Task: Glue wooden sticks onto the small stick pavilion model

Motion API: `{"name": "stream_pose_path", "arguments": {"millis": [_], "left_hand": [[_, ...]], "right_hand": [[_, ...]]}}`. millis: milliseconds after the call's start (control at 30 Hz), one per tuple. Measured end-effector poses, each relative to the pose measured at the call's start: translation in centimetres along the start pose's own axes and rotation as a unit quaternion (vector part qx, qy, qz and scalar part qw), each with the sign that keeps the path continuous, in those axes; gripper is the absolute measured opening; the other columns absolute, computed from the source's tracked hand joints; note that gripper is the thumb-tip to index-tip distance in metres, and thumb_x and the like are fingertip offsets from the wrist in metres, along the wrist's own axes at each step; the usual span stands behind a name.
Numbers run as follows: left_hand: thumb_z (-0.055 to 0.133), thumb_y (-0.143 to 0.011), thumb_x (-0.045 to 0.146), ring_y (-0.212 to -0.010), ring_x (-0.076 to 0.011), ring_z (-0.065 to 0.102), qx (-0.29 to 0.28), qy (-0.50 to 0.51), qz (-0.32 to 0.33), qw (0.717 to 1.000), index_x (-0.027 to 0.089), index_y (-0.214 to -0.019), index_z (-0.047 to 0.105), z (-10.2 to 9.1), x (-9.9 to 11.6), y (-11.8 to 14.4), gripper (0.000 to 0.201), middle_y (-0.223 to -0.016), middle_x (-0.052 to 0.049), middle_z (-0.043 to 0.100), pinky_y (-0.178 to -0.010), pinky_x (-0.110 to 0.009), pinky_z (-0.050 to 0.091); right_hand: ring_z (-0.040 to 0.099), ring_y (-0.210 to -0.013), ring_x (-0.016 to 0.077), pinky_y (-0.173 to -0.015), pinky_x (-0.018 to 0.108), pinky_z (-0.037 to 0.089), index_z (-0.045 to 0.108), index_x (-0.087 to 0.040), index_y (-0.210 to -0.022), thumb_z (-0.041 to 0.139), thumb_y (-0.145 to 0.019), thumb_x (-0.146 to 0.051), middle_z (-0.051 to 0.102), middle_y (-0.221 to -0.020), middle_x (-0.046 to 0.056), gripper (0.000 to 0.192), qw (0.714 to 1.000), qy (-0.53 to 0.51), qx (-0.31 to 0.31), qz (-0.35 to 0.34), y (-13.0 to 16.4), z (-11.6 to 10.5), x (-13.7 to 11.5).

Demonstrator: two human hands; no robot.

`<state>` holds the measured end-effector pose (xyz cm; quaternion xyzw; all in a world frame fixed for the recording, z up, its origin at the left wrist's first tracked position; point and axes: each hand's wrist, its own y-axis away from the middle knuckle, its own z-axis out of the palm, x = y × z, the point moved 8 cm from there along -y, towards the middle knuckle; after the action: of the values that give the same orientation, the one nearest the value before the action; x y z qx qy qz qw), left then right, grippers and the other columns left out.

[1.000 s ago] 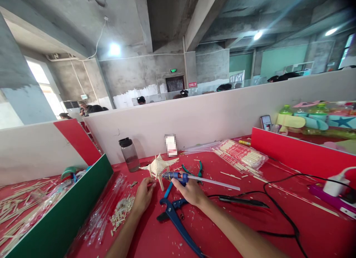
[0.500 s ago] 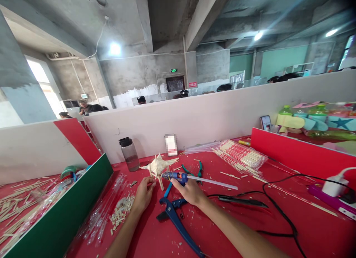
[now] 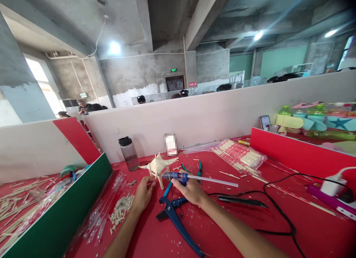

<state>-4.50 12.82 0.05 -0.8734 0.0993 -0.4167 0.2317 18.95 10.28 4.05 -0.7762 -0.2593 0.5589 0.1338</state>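
A star-shaped model of pale wooden sticks (image 3: 158,164) stands on the red table, its points spread out to the sides. My left hand (image 3: 144,193) has its fingers closed at the lower left of the model, though the exact pinch is small and partly hidden. In my right hand (image 3: 191,189) is a blue hot glue gun (image 3: 175,176), with a long translucent glue stick (image 3: 214,181) coming out of its back. The gun's nozzle points left and meets the model near its lower legs. Blue pipe cutters (image 3: 180,228) lie between my forearms.
Green-handled pliers (image 3: 200,169) lie behind the glue gun. A water bottle (image 3: 129,154) stands at the back left. Stick offcuts (image 3: 122,211) are heaped left of my arm. Bagged sticks (image 3: 241,154), a black knife (image 3: 241,201), a cable (image 3: 286,217) and a power strip (image 3: 319,194) lie right.
Almost nothing differs. Both hands, the glue gun and the stick model keep their places, with only a very slight shift of the whole view.
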Motion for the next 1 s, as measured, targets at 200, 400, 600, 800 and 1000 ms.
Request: {"name": "stream_pose_path", "arguments": {"millis": [200,400,600,800,1000], "left_hand": [[0.055,-0.083,0.031,-0.090,-0.0249,0.067,0.000,0.001,-0.005,1.000,0.020,-0.085,0.066,0.02,-0.30,0.05,0.016,-0.093,-0.008,0.070,-0.086,-0.041,0.054],[0.056,-0.082,0.033,-0.090,-0.0245,0.067,0.005,0.005,-0.008,1.000,0.020,-0.083,0.065,0.06,-0.36,0.04,0.016,-0.092,-0.008,0.070,-0.086,-0.039,0.054],[0.056,-0.082,0.032,-0.089,-0.0245,0.067,0.001,0.005,-0.007,1.000,0.020,-0.083,0.065,0.03,-0.24,-0.02,0.015,-0.091,-0.008,0.070,-0.085,-0.039,0.054],[0.056,-0.083,0.032,-0.090,-0.0242,0.067,-0.002,0.010,-0.006,1.000,0.019,-0.085,0.066,0.17,-0.40,0.07,0.016,-0.092,-0.008,0.070,-0.086,-0.039,0.054],[0.054,-0.084,0.031,-0.089,-0.0238,0.067,-0.009,0.012,-0.008,1.000,0.019,-0.087,0.065,0.30,-0.48,0.15,0.017,-0.092,-0.008,0.070,-0.087,-0.040,0.054]], "right_hand": [[0.059,-0.069,0.0188,-0.069,0.030,0.045,0.054,-0.022,-0.080,0.055,-0.093,-0.052,0.058,-0.071,-0.002,0.032,1.000,-0.002,0.020,-0.011,-0.09,-0.02,-0.05],[0.058,-0.067,0.0182,-0.067,0.029,0.045,0.055,-0.022,-0.081,0.054,-0.093,-0.052,0.059,-0.070,-0.002,0.032,1.000,0.002,0.023,-0.014,-0.13,-0.16,-0.30],[0.060,-0.070,0.0189,-0.071,0.030,0.046,0.057,-0.021,-0.083,0.054,-0.094,-0.051,0.063,-0.075,0.000,0.031,1.000,0.010,0.011,-0.017,-0.05,0.04,-0.65],[0.060,-0.069,0.0190,-0.069,0.029,0.044,0.055,-0.022,-0.081,0.054,-0.094,-0.051,0.061,-0.072,-0.001,0.032,0.999,0.023,0.023,-0.016,0.02,-0.28,-0.65],[0.059,-0.068,0.0188,-0.067,0.029,0.044,0.055,-0.022,-0.080,0.054,-0.094,-0.051,0.060,-0.070,-0.001,0.032,0.999,0.028,0.027,-0.015,0.14,-0.44,-0.32]]}}
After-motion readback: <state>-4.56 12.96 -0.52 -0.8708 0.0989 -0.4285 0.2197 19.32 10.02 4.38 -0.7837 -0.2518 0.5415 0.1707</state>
